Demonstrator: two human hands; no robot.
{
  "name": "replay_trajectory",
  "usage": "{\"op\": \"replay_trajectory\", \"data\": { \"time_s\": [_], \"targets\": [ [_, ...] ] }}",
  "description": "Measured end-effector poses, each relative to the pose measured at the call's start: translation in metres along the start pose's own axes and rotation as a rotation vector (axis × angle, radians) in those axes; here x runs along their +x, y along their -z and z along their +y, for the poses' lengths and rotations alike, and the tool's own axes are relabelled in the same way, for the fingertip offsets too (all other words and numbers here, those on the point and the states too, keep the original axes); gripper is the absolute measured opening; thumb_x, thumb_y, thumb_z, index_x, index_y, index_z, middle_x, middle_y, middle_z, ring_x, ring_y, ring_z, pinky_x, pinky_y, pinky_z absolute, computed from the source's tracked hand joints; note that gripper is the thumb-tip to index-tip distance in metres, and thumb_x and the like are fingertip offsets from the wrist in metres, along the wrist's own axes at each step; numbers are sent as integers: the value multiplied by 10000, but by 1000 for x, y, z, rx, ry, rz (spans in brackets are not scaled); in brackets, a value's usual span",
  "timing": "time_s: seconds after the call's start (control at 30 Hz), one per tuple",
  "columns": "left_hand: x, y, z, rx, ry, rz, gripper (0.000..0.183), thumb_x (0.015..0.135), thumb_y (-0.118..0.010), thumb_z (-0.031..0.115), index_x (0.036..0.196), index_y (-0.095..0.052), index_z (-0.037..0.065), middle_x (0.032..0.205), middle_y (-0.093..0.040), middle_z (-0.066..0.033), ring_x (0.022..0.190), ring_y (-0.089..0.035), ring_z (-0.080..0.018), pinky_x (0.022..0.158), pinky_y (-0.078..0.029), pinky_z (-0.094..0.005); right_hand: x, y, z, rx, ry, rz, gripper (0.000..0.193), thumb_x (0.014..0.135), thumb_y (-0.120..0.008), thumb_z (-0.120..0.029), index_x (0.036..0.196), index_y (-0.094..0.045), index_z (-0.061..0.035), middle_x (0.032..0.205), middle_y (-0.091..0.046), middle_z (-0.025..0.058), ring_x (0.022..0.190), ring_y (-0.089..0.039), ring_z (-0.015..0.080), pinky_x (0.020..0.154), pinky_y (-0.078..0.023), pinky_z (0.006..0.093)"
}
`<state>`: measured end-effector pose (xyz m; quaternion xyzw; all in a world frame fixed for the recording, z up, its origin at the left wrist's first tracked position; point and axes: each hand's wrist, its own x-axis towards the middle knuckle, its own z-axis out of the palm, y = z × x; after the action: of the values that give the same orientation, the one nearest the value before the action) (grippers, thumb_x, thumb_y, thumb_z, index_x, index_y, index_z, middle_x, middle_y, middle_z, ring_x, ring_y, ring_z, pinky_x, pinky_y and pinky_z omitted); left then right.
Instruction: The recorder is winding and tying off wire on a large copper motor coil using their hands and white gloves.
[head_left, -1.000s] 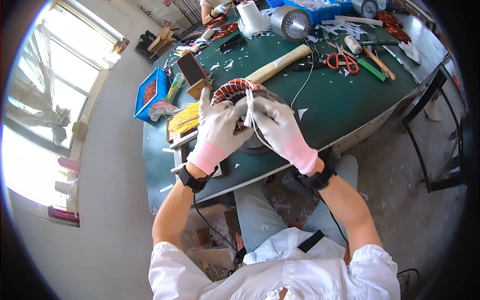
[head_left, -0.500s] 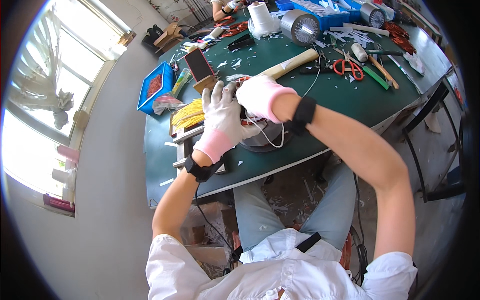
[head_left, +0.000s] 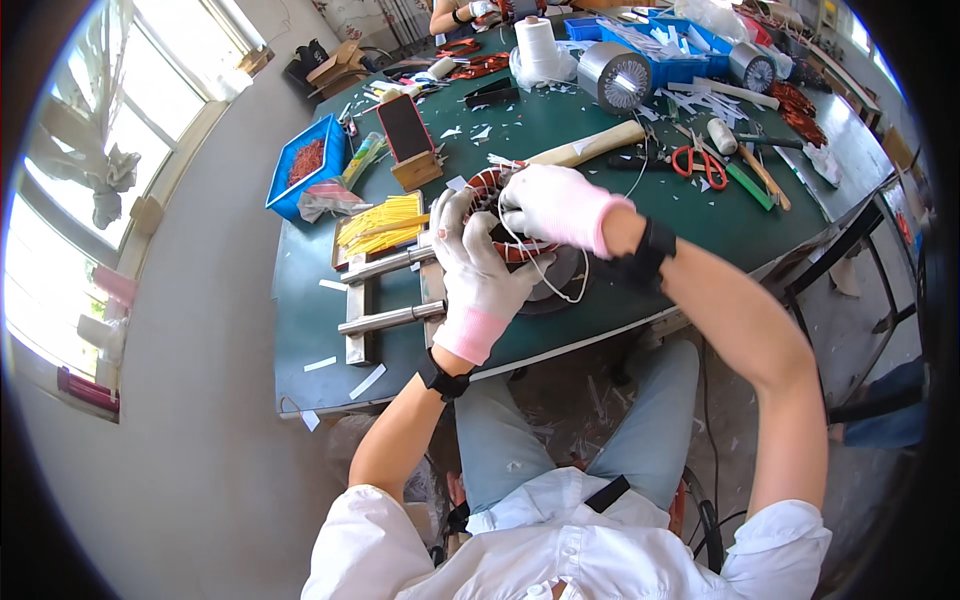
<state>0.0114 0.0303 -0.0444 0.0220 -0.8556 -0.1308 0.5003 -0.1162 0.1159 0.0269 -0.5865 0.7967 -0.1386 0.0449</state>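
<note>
Between my hands, near the table's front, is a motor stator with red-brown coil windings laced with white cord. My left hand, in a white glove with a pink cuff, grips the near left side of the stator with its fingers curled over the windings. My right hand, gloved alike, is closed at the right of the coils, pinching the white cord. A loop of that cord hangs below the right hand over a round dark base. The fingertips of the right hand are partly hidden.
Left of my hands stand a metal bar frame, a tray of yellow strips, a phone on a wooden stand and a blue bin. Beyond lie a mallet, red-handled scissors, a cord spool and a bare stator core. Another person's gloved hand is at the far edge.
My right hand has moved right, away from my left hand. The left hand has also shifted right and lower in the picture, and more of the laced windings shows between them.
</note>
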Motion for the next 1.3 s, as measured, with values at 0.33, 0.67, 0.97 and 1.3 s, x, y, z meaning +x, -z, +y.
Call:
{"op": "replay_trajectory", "data": {
  "time_s": [0.33, 0.67, 0.97, 1.3],
  "targets": [
    [2, 3, 6, -92, 169, -178, 524, 613, -821, 141, 1018, -503, 46, 1018, -529, -124, 983, -497, -300, 887, -393, -421, -11, -1, -13, 830, 71, 717, 108, 903, -556, -121, 978, -591, -51, 859, -633, 177, 780, -631, 360, 679, -512, 430],
    [28, 19, 2, -126, 55, -422, 337, 635, -774, 64, 933, -617, 71, 876, -599, -84, 963, -547, -294, 917, -417, -405, -364, -179, 60, 2096, -1009, 1195, 139, 957, -522, -165, 1055, -549, -71, 701, -469, -28, 544, -400, 45, 467, -354, 189],
    [8, 16, -7, -24, -306, -273, 189, 646, -741, -32, 804, -671, 43, 930, -653, -80, 845, -606, -256, 762, -470, -358, -116, -76, -16, 410, -189, 839, 249, 856, -648, -182, 1054, -561, -59, 894, -618, 165, 831, -617, 353, 701, -498, 427],
    [6, 13, -2, -155, -170, -251, 142, 672, -725, 34, 794, -669, 81, 929, -643, -54, 813, -586, -246, 743, -430, -368, -113, -58, -13, 783, 251, 638, 187, 1003, -472, -153, 1083, -591, -34, 749, -566, -2, 664, -547, 68, 592, -434, 247]
  ]
}}
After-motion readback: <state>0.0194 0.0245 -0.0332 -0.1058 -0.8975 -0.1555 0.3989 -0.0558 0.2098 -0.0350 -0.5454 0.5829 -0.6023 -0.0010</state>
